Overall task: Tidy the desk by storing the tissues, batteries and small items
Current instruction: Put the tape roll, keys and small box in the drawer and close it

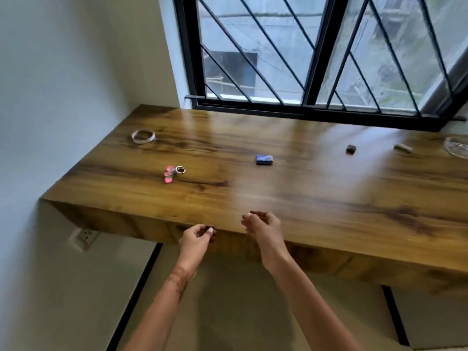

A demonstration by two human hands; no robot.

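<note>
A thick brown wooden desk (316, 198) sticks out from the white wall (63, 84) on the left, and its far edge runs under a window with black bars (314, 54). The left hand (196, 236) is in front of the desk's front edge, just below the top. Its fingertips are drawn in close to the thumb, and I cannot tell if it pinches anything. The right hand (263, 224) is just beside it, up over the front edge. Its fingers are loosely curled, and nothing shows inside them. The small things lie well apart from each other and far from both hands. A clear ring of tape (143, 136) sits near the back left corner. A pink and silver key ring (173, 173) lies near the left edge. A small blue box (264, 159) is in the middle. A small dark block (351, 149) and a short tan stick (402, 148) lie to the right, near a clear glass dish (458, 146) at the right side of the view. Bare wood runs wide between the hands and all of these. A white wall socket (86, 236) sits low on the wall under the left end.
</note>
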